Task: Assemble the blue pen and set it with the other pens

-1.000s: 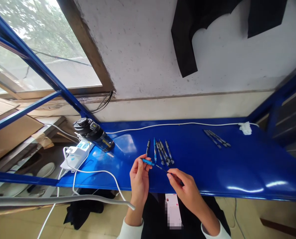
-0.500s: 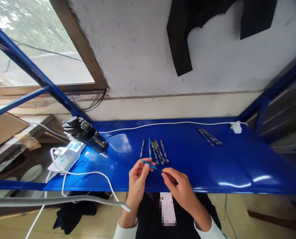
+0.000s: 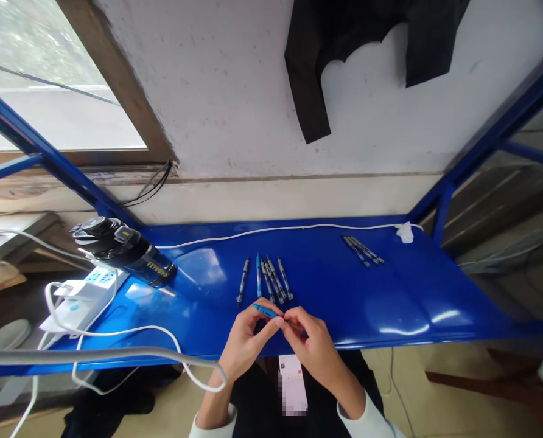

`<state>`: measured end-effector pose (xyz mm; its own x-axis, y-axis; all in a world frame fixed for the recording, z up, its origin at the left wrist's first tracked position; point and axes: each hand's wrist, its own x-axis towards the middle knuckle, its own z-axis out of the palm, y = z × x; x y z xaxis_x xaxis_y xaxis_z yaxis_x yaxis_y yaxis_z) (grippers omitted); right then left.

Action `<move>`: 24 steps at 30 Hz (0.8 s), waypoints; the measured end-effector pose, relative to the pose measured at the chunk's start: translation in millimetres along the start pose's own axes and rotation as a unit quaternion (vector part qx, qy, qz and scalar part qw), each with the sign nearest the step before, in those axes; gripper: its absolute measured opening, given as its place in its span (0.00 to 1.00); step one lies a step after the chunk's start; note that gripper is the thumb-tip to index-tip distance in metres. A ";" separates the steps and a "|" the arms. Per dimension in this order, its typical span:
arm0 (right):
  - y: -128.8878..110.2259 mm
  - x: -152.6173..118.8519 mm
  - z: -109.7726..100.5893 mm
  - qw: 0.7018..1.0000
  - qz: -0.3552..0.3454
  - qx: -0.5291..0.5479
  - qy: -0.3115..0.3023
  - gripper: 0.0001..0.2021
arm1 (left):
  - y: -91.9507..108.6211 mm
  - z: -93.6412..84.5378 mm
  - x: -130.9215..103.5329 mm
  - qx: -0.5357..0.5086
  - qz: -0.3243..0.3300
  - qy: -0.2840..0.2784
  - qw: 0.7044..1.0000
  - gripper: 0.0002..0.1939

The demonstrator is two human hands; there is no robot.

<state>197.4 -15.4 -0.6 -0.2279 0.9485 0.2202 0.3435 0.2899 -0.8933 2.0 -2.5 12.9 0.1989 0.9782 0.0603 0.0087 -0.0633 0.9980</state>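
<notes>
Blue pen (image 3: 266, 311) pinched between both hands, low centre of frame.
Left hand (image 3: 244, 340) grips its barrel; right hand (image 3: 308, 342) pinches the other end, fingertips meeting over the blue shelf (image 3: 390, 298).

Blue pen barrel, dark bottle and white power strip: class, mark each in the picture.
blue pen barrel (image 3: 265, 311), head view, exposed blue end
dark bottle (image 3: 129, 255), head view, middle of its body
white power strip (image 3: 77, 298), head view, top face
</notes>
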 end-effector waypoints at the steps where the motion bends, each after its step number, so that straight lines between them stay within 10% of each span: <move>1: 0.6 -0.5 1.0 1.000 0.010 0.010 0.007 0.11 | -0.2 0.3 -0.3 0.005 0.001 -0.002 1.000 0.13; 15: 1.8 -2.4 3.2 1.000 -0.002 0.000 0.016 0.08 | -5.3 4.5 -1.7 -0.035 -0.042 0.051 0.997 0.19; 24: 0.3 -5.7 0.2 0.997 -0.003 0.012 0.073 0.09 | -20.1 0.4 3.6 -0.241 -0.039 0.248 0.938 0.24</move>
<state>198.6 -20.7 -2.2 -0.0951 0.9557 0.2786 0.3207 0.2944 -0.9003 2.9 2.2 -6.9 -0.2642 0.9556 -0.1305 -0.4638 -0.0072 0.8859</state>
